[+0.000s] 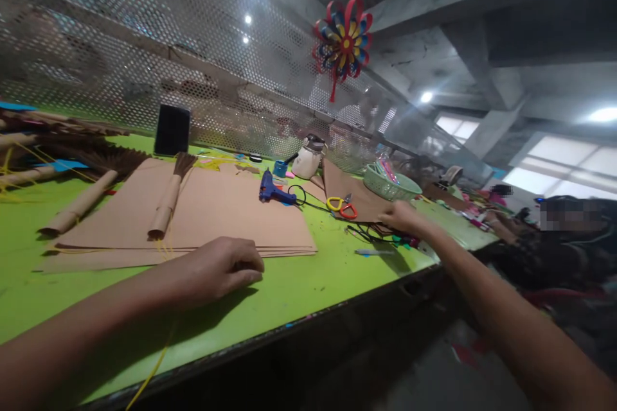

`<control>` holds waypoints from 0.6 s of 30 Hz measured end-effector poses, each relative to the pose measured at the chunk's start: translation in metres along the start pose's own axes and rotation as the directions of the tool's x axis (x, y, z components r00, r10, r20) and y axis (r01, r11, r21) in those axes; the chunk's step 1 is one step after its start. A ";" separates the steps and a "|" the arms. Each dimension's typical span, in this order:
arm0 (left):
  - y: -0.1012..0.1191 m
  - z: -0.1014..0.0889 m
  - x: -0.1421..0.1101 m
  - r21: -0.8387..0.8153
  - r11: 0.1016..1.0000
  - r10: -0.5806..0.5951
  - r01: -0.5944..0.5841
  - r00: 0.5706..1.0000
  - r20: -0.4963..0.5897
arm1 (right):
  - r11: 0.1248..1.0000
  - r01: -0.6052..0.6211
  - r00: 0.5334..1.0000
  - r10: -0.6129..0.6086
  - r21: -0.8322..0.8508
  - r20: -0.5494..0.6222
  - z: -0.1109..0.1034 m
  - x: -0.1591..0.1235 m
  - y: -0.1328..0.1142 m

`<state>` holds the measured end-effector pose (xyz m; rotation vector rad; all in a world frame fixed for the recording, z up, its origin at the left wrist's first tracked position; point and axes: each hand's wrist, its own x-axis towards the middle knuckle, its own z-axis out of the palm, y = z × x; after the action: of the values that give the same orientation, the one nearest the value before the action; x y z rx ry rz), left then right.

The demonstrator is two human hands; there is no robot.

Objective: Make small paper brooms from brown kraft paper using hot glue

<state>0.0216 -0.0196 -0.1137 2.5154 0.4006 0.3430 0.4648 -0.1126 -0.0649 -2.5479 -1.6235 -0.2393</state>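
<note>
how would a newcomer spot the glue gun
On the green table lies a broad stack of brown paper. At its far right corner is the glue gun: dark blue, shaped like a pistol, trailing a black cord, unlike the scissors near it with yellow and orange handles.

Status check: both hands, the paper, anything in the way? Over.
Left hand loosely curled, nothing visible in it, by paper stack. Right hand at brown sheet, grip unclear. Glue gun and scissors lie between hands.
</note>
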 end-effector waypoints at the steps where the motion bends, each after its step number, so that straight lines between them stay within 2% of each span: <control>1: -0.001 0.000 0.000 -0.003 1.000 -0.002 0.002 1.000 -0.002 | 0.999 0.011 1.000 -0.010 -0.051 0.029 0.006 -0.009 0.006; 4: 0.001 -0.001 0.000 -0.018 1.000 -0.014 0.014 1.000 -0.005 | 0.981 0.027 0.997 -0.012 -0.193 0.077 0.028 -0.024 0.017; 9: 0.009 -0.005 -0.003 -0.025 0.998 -0.054 0.054 0.998 -0.010 | 0.939 0.035 0.997 -0.011 -0.341 0.071 0.053 -0.020 0.027; 18: 0.004 -0.002 -0.002 -0.003 0.999 -0.046 0.046 0.999 -0.008 | 0.896 0.044 0.999 -0.050 -0.442 0.000 0.062 -0.017 0.036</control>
<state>0.0196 -0.0225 -0.1102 2.4983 0.4599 0.3356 0.4951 -0.1319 -0.1292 -2.8123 -1.8008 -0.7039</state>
